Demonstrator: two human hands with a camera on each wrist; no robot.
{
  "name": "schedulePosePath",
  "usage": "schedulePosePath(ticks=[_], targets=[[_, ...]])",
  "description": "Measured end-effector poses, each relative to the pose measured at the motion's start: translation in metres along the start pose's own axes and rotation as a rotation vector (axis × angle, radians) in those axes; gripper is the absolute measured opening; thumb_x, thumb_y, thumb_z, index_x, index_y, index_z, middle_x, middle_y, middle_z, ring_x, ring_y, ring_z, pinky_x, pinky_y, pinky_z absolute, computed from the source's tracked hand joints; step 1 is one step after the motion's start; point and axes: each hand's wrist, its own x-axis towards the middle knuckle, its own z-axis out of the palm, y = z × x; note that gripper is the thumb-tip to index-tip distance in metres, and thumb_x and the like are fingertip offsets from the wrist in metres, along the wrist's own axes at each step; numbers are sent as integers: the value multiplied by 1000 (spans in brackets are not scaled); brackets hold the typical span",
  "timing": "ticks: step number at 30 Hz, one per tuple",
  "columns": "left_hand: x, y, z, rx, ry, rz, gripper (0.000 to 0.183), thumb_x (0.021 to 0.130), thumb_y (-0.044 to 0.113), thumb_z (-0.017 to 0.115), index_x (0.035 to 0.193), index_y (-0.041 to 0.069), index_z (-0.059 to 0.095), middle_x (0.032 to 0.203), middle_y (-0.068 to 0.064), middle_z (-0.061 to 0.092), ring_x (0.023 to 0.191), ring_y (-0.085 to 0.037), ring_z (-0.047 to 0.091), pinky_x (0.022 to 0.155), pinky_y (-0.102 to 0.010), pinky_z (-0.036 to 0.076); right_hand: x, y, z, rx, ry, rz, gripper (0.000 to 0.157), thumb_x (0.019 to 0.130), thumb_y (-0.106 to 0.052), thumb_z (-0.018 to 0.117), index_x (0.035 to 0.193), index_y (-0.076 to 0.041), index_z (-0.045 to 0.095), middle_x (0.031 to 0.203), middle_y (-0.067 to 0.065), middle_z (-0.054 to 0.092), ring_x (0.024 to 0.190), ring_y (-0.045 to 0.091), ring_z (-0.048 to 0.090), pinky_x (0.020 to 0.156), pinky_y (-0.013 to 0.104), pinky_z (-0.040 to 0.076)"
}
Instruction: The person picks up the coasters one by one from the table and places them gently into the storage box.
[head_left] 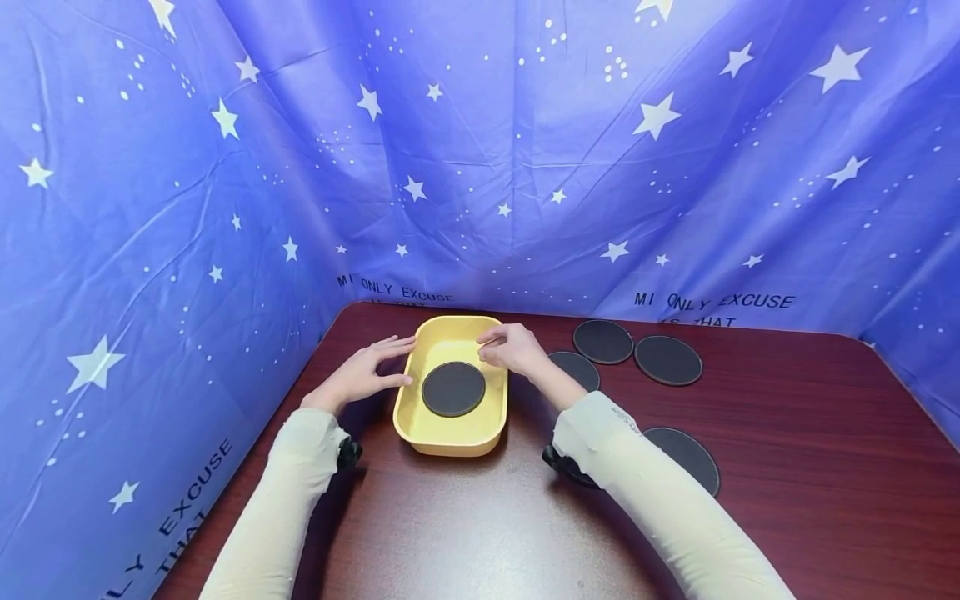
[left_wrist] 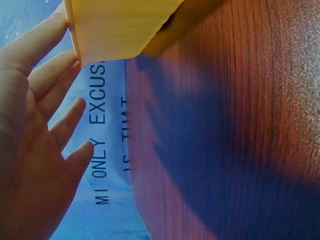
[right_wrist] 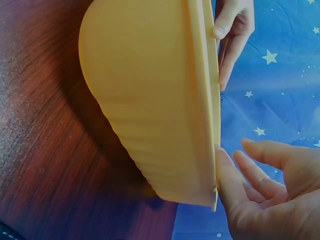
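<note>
The left hand [head_left: 360,372] is wide, thumb and fingers spread, with the thumb against the left side of the yellow tub [head_left: 450,448] and a forefinger at its rim; the left wrist view shows the last two fingers standing clear of it. The right hand [head_left: 516,350] is at the opposite rim, its fingers loosely bent with a gap between thumb and fingers, and one finger touches the rim in the right wrist view. No thing shows in its grasp. The tub stands upright on the table between the hands, and a black disc [head_left: 453,389] lies flat on its floor, touched by neither hand.

The table [head_left: 442,533] is dark red with wood grain and a bright sheen near the person. To the right of the tub lie more discs: one partly behind the right forearm [head_left: 576,369], two just beside each other at the back [head_left: 603,342] [head_left: 668,361], and one nearer, partly under the right sleeve [head_left: 686,458]. Both sleeves are pale. Around the table hangs a blue cloth [head_left: 510,125] with white stars, dots and black lettering, creased in places
</note>
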Motion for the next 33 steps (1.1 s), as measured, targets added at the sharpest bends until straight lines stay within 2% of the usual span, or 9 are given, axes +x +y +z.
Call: schedulePosePath(ticks=[9, 14, 22, 24, 29, 33], targets=[[0, 2, 0, -17, 2, -9, 65, 87, 25, 76, 143, 3, 53, 152, -12, 49, 147, -45, 32, 122, -58, 24, -7, 4, -11, 87, -12, -41, 34, 88, -2, 69, 120, 10, 65, 103, 21, 75, 79, 7, 69, 80, 25, 62], [0, 2, -1, -26, 1, -8, 65, 87, 27, 76, 143, 3, 52, 153, -12, 49, 147, -45, 31, 123, -57, 24, -13, 8, -21, 123, -22, -78, 38, 90, -3, 69, 124, 11, 63, 113, 25, 72, 86, 8, 70, 86, 30, 61], [2, 0, 1, -16, 3, 2, 65, 88, 26, 76, 143, 2, 52, 152, -14, 48, 147, -47, 31, 122, -58, 24, -23, 24, -38, 195, -6, -114, 40, 90, -3, 69, 127, 11, 60, 118, 31, 68, 90, 7, 70, 99, 50, 54], [2, -1, 2, -10, 6, 11, 65, 88, 27, 75, 143, 1, 52, 152, -15, 48, 146, -49, 31, 121, -59, 24, -26, 29, -45, 203, -5, -122, 41, 91, -3, 69, 128, 11, 60, 121, 32, 66, 91, 6, 70, 99, 50, 54], [1, -1, 2, -17, 9, 8, 65, 88, 27, 76, 143, 2, 53, 152, -15, 48, 146, -48, 32, 121, -60, 24, -33, 42, -62, 235, 19, -123, 42, 92, -3, 67, 129, 13, 57, 122, 35, 64, 88, 0, 69, 95, 40, 58], [0, -2, 2, -13, 9, -1, 65, 87, 27, 77, 143, 4, 53, 152, -14, 49, 146, -47, 32, 121, -59, 25, -38, 53, -77, 260, 32, -122, 42, 93, 0, 66, 131, 14, 55, 120, 32, 67, 87, -1, 70, 95, 38, 57]])
